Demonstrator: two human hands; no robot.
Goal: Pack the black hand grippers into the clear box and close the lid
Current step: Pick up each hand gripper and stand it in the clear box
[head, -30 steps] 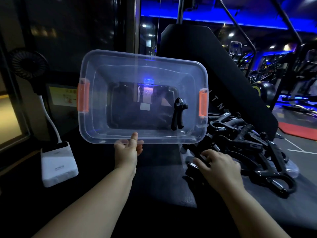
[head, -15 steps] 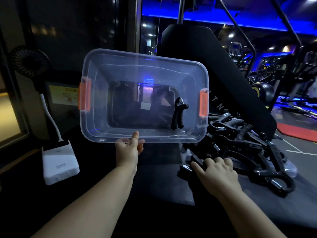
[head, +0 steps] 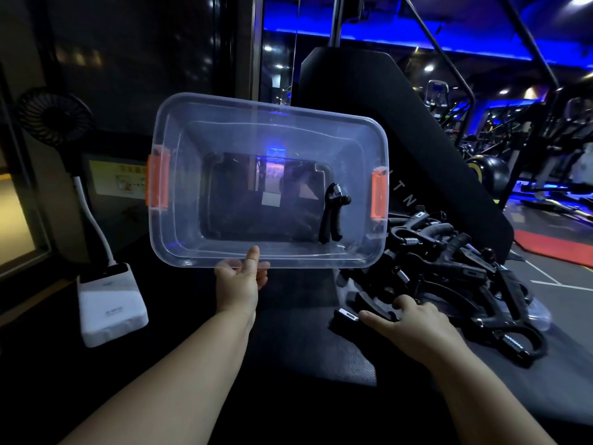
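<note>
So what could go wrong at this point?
1. The left hand holds the tilted box only by its near rim, so it could slip or twist.
2. With the opening tipped toward the person, the one gripper inside might slide out.
3. The right hand is on a gripper at the edge of the tangled pile; pulling it may drag others off the surface.

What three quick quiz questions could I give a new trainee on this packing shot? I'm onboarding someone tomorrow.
1. True or false: the clear box holds several hand grippers.
2. Which hand holds the box by its near rim?
3. The latches on the box's short sides are ____.

Key:
1. False; only one gripper is inside, the pile lies outside.
2. The left hand; the right hand is at the pile.
3. Orange.
</note>
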